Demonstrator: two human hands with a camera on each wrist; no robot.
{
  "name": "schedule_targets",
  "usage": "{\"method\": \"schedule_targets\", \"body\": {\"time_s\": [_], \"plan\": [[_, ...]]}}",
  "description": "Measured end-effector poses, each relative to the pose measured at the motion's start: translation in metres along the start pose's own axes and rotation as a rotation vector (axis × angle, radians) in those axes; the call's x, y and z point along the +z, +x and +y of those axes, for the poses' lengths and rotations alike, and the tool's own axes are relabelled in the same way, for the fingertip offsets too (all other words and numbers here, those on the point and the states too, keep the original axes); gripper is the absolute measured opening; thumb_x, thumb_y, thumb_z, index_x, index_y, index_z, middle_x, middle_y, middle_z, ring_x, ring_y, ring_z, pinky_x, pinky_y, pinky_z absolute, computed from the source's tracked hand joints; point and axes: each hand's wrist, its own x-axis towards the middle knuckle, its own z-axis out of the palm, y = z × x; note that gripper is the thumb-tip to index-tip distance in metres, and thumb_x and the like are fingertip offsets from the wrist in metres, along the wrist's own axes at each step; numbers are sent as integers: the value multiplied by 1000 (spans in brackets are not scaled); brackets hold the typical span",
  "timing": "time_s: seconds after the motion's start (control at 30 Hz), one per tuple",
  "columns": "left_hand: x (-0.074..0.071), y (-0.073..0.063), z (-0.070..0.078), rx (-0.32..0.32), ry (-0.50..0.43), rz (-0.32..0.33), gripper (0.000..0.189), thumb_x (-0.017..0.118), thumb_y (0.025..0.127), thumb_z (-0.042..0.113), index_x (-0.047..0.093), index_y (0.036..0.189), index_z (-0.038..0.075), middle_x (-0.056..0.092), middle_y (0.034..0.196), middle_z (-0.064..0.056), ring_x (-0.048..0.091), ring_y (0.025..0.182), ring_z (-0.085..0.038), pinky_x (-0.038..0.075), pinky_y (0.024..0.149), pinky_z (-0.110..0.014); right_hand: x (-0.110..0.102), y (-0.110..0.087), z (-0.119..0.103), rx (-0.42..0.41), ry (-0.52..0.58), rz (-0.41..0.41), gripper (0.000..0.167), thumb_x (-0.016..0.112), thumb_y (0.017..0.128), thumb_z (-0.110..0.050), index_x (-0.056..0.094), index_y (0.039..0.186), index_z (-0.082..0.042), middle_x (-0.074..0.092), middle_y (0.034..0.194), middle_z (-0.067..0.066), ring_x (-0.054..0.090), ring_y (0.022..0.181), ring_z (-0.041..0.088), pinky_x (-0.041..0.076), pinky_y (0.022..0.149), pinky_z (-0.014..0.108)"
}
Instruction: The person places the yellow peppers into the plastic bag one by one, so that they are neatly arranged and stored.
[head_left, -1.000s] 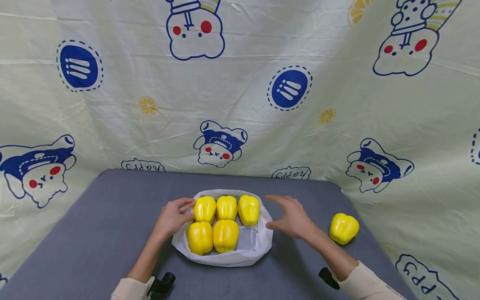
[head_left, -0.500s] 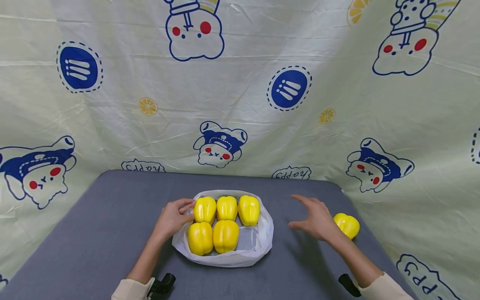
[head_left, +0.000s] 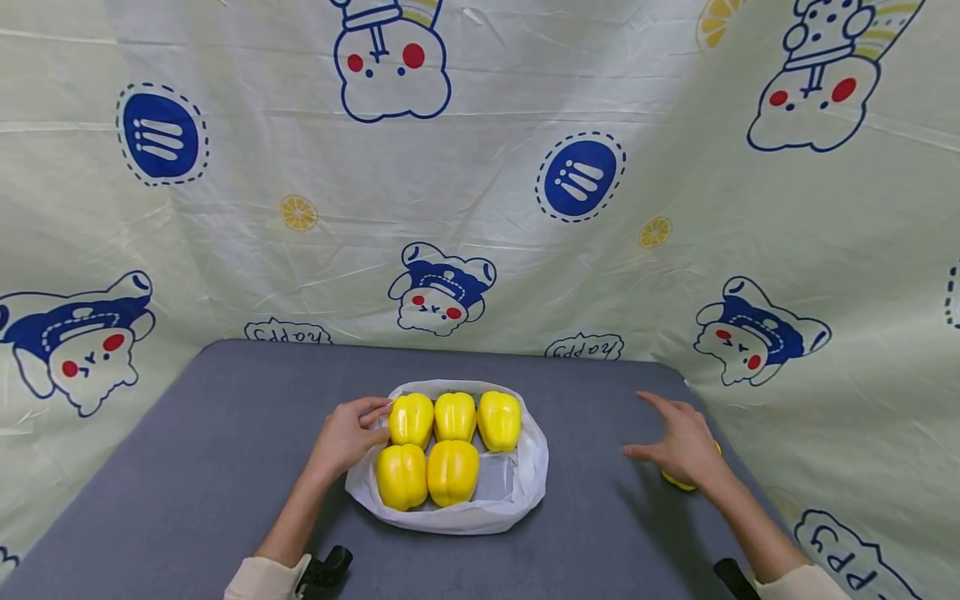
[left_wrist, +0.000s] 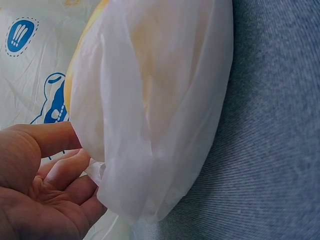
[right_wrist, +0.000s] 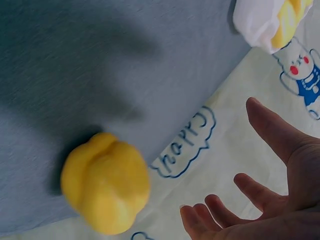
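Five would be too exact to state, so several yellow bell peppers (head_left: pixel 453 473) sit in two rows inside a white plastic bag (head_left: pixel 534 471) with its rim folded open. At the bag's left side, my left hand (head_left: pixel 347 439) pinches the rim between thumb and fingers. The left wrist view shows that hand (left_wrist: pixel 55 185) on the bag's white film (left_wrist: pixel 130 130). My right hand (head_left: pixel 682 442) is spread in the air near the table's right side, holding nothing. One loose bell pepper (right_wrist: pixel 106 185) lies on the table; in the head view the right hand hides most of it.
A grey cloth covers the table (head_left: pixel 225 467). Its right edge runs close to the loose pepper. Behind hangs a pale curtain (head_left: pixel 510 275) with printed cartoon bears. Inside the bag, a bare patch lies at the front right, beside the peppers.
My right hand has moved from beside the bag to the right, over the loose bell pepper, with its fingers still spread. The left hand has stayed at the bag's rim.
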Motion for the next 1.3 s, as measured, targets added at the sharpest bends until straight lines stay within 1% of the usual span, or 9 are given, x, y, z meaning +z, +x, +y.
{"method": "schedule_targets", "body": {"time_s": [0.13, 0.4, 0.5, 0.63, 0.73, 0.87, 0.93, 1.1, 1.3], "plan": [[0, 0, 0, -7, 4, -2, 45, 71, 89, 6, 65, 133, 3, 72, 126, -11, 63, 127, -31, 51, 102, -47, -2, -2, 16, 24, -3, -1, 93, 87, 75, -40, 44, 147, 0, 48, 140, 38, 39, 128, 57, 36, 98, 73], [1, 2, -1, -14, 7, 3, 46, 70, 88, 7, 65, 133, 4, 73, 126, -9, 63, 127, -30, 50, 101, -45, -3, -6, 44, 118, 33, -42, 99, 87, 74, -39, 37, 149, 1, 36, 142, 44, 34, 125, 60, 34, 98, 76], [1, 1, -1, -13, 8, 5, 46, 70, 87, 6, 66, 133, 4, 73, 125, -10, 63, 126, -30, 52, 95, -41, -2, -7, 53, 140, 18, -45, 100, 88, 73, -37, 37, 149, 2, 36, 142, 44, 34, 124, 60, 33, 100, 75], [0, 0, -1, -10, 12, 5, 45, 70, 87, 5, 66, 132, 4, 73, 124, -10, 65, 123, -30, 50, 88, -35, 0, -9, 63, 147, -9, -39, 99, 90, 71, -32, 38, 146, 6, 37, 141, 44, 35, 123, 61, 31, 102, 74], [0, 0, -1, -9, 12, 6, 45, 70, 87, 6, 66, 132, 4, 73, 125, -10, 65, 124, -29, 52, 92, -38, 1, -10, 68, 163, -17, -50, 100, 90, 70, -31, 37, 145, 8, 35, 141, 45, 34, 124, 62, 30, 103, 75], [0, 0, 0, -6, 10, 4, 45, 70, 87, 6, 66, 132, 4, 73, 125, -10, 64, 124, -29, 52, 96, -42, 2, -11, 75, 202, -8, -84, 101, 90, 70, -32, 35, 146, 7, 34, 140, 45, 33, 123, 62, 30, 103, 74], [0, -1, -1, -4, 10, 3, 45, 70, 87, 5, 66, 132, 4, 73, 125, -11, 64, 124, -30, 52, 93, -40, 3, -12, 78, 216, 1, -98, 102, 90, 70, -32, 34, 146, 8, 34, 139, 46, 32, 122, 61, 30, 102, 74], [1, -1, -1, -6, 6, 3, 45, 70, 87, 4, 66, 132, 4, 73, 125, -11, 64, 124, -30, 53, 94, -40, 6, -12, 83, 231, -2, -110, 104, 91, 68, -33, 34, 143, 10, 37, 137, 46, 35, 120, 62, 31, 101, 74], [2, 0, -1, -12, 6, 8, 46, 71, 88, 6, 65, 133, 4, 73, 125, -10, 63, 126, -30, 51, 102, -47, 10, -11, 86, 251, -6, -103, 104, 92, 68, -32, 34, 143, 11, 40, 134, 45, 39, 116, 60, 33, 98, 72]]}}
